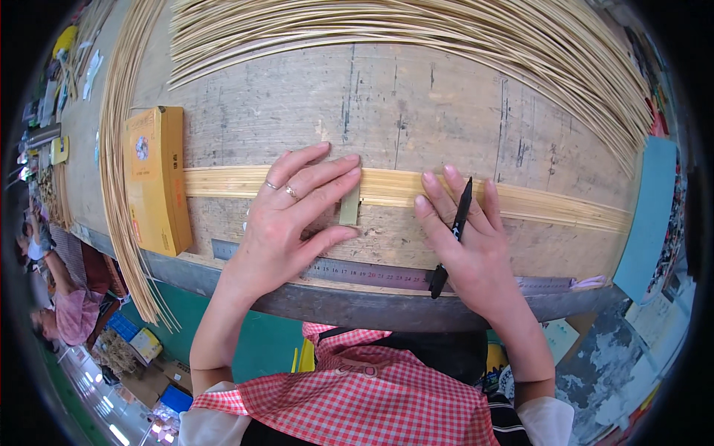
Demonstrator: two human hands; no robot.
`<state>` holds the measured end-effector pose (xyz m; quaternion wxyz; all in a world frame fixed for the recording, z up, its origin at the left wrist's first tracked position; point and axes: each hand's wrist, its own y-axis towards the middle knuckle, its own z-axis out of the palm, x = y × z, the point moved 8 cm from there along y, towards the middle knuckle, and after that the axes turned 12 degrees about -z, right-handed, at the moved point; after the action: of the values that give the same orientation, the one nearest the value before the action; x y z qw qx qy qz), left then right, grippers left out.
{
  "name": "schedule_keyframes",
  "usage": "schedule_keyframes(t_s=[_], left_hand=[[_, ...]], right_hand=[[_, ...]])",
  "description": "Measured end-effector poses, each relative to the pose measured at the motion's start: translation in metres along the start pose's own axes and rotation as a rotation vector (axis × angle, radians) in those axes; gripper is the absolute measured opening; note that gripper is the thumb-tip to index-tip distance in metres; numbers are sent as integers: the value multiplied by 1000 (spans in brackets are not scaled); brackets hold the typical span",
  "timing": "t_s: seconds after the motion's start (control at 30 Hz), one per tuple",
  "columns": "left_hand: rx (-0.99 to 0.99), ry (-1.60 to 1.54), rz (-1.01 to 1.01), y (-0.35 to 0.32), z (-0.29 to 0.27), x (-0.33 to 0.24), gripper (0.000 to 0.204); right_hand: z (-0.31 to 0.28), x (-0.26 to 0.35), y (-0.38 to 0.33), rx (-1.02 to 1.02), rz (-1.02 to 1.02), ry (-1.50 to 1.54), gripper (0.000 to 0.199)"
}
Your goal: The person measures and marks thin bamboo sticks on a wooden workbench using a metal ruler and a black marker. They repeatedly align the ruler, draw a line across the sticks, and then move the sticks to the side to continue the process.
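So we've got the flat row of thin pale bamboo strips (446,195) squared up on the worn wooden bench (416,104); left hand (286,223) lies open, pinning them by the small tan gauge block (350,208). Right hand (468,245) grips the black marker pen (454,234) between its fingers, and we can see no ink line on the strips, so marking looks undone.

rough scarred wooden bench (416,111), smooth bamboo strips (520,204)

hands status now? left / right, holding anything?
Left hand: open, flat, fingers pressing a small flat piece onto the bamboo strips.
Right hand: black marker pen held between the fingers, fingertips resting on the strips.
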<state>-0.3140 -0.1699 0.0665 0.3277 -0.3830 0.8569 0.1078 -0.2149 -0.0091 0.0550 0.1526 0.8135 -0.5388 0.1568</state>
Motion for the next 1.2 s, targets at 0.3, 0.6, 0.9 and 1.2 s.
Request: schedule_keyframes(t_s=[0.3,0.6,0.9,1.2], left_hand=[[-51,36,-18,-1,3,3,58],[-64,55,-10,0,3,2,58],[-74,34,-8,-1,3,4,58],[-68,34,-45,-1,0,3,54]], right_hand=[[-3,1,2,-5,3,-26,40],[-4,1,3,5,8,-2,38],[-27,5,-6,-187,79,394,78],[-18,5,19,-429,329,734,31]])
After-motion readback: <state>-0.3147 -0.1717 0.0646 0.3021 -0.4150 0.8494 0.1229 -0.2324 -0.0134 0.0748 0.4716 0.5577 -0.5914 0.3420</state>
